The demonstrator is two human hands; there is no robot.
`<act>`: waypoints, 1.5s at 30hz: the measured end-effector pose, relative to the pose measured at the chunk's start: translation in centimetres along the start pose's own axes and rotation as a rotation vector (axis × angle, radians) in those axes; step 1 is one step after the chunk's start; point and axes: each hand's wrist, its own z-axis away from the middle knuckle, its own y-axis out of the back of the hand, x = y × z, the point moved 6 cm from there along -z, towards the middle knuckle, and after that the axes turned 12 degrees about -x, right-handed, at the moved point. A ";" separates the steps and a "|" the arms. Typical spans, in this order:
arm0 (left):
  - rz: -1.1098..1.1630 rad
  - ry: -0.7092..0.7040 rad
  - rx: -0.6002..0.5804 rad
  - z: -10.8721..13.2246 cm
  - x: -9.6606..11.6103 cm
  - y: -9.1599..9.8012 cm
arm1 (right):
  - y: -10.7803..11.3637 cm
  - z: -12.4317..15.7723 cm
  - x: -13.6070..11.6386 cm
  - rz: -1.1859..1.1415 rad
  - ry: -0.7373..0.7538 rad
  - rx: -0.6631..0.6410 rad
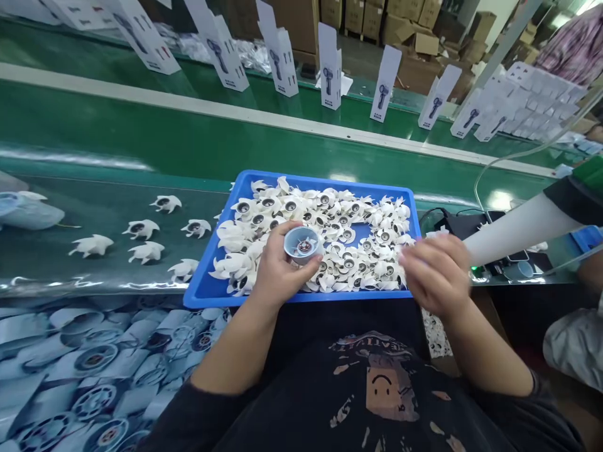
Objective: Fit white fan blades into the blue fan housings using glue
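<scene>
My left hand [282, 267] is closed round a light-blue, cup-shaped fan housing [301, 246], its open end facing up and a small round motor part visible inside. Below it, a blue tray [202, 295] holds a heap of white fan impellers [287, 204] with dark hub centres. At the tray's right edge my right hand [438, 273] is raised, slightly blurred, with its fingers curled together. Whatever it may hold is hidden. Several loose white impellers [144, 252] lie on the green bench left of the tray.
Many light-blue housings [94, 361] fill the lower left. A white tapered tube [522, 229] with a black collar juts in from the right. Beyond the green belt [188, 135] stand printed white boxes [331, 78]. Part of another person [572, 44] shows at top right.
</scene>
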 end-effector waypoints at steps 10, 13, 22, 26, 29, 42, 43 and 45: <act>-0.097 -0.105 -0.064 0.5 1.9 0.1 | -6.7 -9.9 5.3 0.527 -0.255 -0.493; -0.099 -0.162 -0.112 0.7 2.6 -0.1 | -7.2 -9.5 5.2 0.534 -0.304 -0.461; -0.089 -0.193 -0.185 1.3 3.0 -0.9 | -6.2 -9.2 3.0 0.308 -0.328 -0.327; -0.181 -0.190 -0.176 1.4 3.5 -0.9 | -4.2 -6.4 -2.1 0.087 -0.149 -0.377; -0.286 -0.294 -0.205 1.9 4.8 -1.3 | -2.6 -3.6 -7.1 -0.109 0.194 -0.349; -0.405 -0.542 -0.050 4.4 7.9 -2.4 | -2.6 -2.4 -10.9 0.089 0.342 -0.360; -0.398 -0.538 -0.037 4.5 7.9 -2.3 | -2.6 -2.4 -10.8 0.077 0.335 -0.362; -0.362 -0.502 -0.034 4.5 7.6 -2.1 | -2.4 -2.2 -10.3 0.052 0.307 -0.349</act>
